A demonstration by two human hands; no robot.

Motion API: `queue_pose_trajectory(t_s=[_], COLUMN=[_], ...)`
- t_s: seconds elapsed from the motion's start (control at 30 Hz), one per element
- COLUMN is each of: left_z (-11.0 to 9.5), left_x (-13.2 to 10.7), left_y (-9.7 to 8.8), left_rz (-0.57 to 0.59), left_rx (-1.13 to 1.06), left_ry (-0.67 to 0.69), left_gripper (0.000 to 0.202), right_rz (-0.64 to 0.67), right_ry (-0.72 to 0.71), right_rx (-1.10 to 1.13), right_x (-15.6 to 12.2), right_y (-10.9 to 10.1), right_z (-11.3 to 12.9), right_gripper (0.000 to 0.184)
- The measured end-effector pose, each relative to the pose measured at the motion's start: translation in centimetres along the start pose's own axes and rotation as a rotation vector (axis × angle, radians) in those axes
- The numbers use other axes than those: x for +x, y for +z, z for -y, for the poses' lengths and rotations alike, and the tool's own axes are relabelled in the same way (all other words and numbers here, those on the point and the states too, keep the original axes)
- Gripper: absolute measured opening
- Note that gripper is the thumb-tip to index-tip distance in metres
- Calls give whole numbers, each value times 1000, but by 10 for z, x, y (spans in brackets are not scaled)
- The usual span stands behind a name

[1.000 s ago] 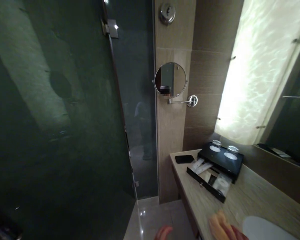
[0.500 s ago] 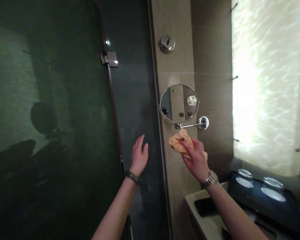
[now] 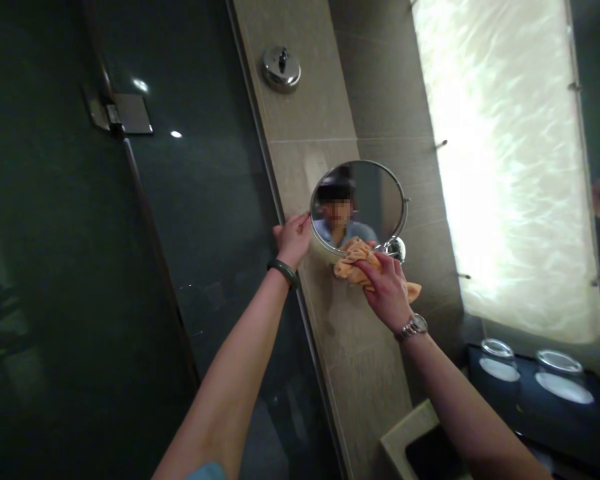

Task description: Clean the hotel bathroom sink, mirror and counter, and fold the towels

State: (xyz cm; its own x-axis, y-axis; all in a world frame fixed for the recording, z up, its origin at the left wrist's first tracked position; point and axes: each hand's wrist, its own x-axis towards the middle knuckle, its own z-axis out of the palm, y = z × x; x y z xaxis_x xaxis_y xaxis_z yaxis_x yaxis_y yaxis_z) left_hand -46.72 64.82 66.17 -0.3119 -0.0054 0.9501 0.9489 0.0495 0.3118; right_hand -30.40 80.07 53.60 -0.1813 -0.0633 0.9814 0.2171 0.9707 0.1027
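Note:
A round wall mirror [image 3: 375,193] with a chrome rim is tilted toward me and reflects a person. My left hand [image 3: 295,240], with a dark green bangle at the wrist, has its fingers closed at the mirror's left rim. Bunched in my right hand [image 3: 389,293] is an orange cloth [image 3: 355,265], held against the lower edge of the mirror. One end of the cloth sticks out past the right side of that hand. The mirror's chrome wall mount [image 3: 396,249] shows just above my right hand, partly covered.
Left of the mirror stands a dark glass panel [image 3: 205,213] with a metal hinge [image 3: 133,113]. A round chrome fixture [image 3: 281,69] is on the tiled wall above. At right hangs a glowing panel [image 3: 500,167]; below it, upturned glasses [image 3: 560,363] stand on a dark tray [image 3: 525,407].
My left hand has moved up and right to the mirror's rim. My right hand has brought the cloth to the mirror's lower edge. The mirror now faces me, and the view has tilted.

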Motion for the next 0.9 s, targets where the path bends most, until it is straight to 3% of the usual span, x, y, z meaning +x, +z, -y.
queue_pose_trajectory(t_s=[0.1,0.2,0.27,0.37,0.47,0.57,0.6,0.67,0.73,0.77,0.9], left_z=[-9,-9,-6,-3,-4,-5,-5,-4,-3,-3,-3], left_x=[-1,1,2,4,7,10,11,11,11,10,7], left_y=[7,7,6,7,7,6,5,5,5,6,8], left_rz=[-34,-89,-129,-119,-104,-75,-75,-91,-102,-99,-77], left_rx=[203,234,270,391,477,562,573,558,525,522,572], left_ry=[32,78,156,235,211,201,208,226,228,222,198], left_gripper=[19,31,37,21,15,19,19,17,19,19,11], right_rz=[66,157,179,115,-40,-2,5,-52,-112,-103,77], right_ry=[96,92,62,-2,-92,-267,-248,-41,157,157,-315], right_rx=[3,14,57,248,267,100,69,50,41,31,60], right_x=[10,21,26,36,71,134,156,188,195,190,152], right_y=[21,39,41,35,34,39,40,40,41,41,44], right_z=[-28,-46,-51,-45,-25,-20,-26,-41,-49,-48,-31], right_gripper=[60,60,59,59,65,64,62,61,61,62,65])
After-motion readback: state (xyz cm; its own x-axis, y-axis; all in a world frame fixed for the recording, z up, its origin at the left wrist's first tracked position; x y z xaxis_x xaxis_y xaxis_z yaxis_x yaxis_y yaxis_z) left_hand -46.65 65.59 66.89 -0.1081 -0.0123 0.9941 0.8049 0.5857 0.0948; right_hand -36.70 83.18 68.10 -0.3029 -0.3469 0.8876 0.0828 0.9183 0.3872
